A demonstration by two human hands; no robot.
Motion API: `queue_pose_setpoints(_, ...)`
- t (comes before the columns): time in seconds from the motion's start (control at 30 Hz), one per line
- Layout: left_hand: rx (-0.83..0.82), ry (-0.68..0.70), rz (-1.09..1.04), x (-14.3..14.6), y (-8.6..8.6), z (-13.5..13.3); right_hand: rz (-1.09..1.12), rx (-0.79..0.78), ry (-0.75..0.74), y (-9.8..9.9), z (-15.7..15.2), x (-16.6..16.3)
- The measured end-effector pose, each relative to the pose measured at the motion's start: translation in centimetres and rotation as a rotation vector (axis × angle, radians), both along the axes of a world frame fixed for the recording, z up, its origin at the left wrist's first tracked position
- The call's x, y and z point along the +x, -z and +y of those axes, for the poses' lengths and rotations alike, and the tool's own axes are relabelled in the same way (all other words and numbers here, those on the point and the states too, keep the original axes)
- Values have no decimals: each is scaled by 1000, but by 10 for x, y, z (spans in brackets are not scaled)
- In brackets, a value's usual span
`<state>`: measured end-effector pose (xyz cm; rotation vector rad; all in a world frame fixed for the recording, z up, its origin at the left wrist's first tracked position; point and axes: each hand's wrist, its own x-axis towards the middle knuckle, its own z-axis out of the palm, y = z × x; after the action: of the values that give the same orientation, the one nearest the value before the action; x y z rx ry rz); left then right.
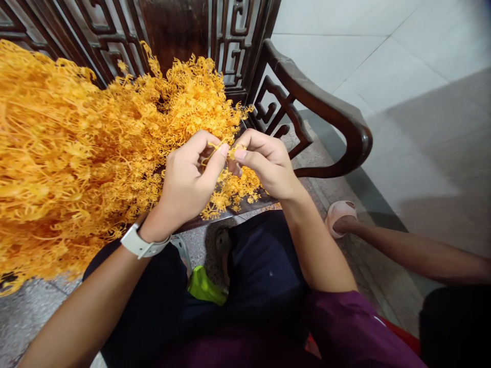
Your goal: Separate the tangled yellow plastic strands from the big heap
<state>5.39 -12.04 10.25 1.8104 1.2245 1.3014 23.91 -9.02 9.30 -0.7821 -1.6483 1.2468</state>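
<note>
Both hands meet over the front edge of a dark wooden bench. My left hand (190,176), with a white watch on its wrist, pinches a small orange plastic sprig (226,149) between thumb and fingers. My right hand (264,163) pinches the other end of the same sprig, fingers curled tight. A big heap of orange plastic sprigs (76,153) covers the bench seat to the left and behind the hands.
The bench's carved backrest (115,36) and curved armrest (326,112) rise behind and to the right. Another person's leg and pink slipper (339,214) reach in from the right. A green slipper (205,286) lies on the speckled floor between my knees.
</note>
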Motion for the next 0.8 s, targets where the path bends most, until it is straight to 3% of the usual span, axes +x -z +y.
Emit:
queue_pose_setpoints(0.13,77,-17,69,-3,1,1,-75,60,77,-1,-4,-2)
queue_pose_setpoints(0.27,258,-64,225,-3,4,-3,-197,221,207,1,-6,-4)
queue_pose_setpoints(0.4,299,-67,263,-1,8,-9,-317,343,314,1,-7,-6)
queue_pose_setpoints(0.7,324,-97,356,-7,16,-7,-270,291,320,0,-9,-15)
queue_pose_setpoints(0.8,331,-75,289,-9,10,-21,-348,254,506,10,17,4)
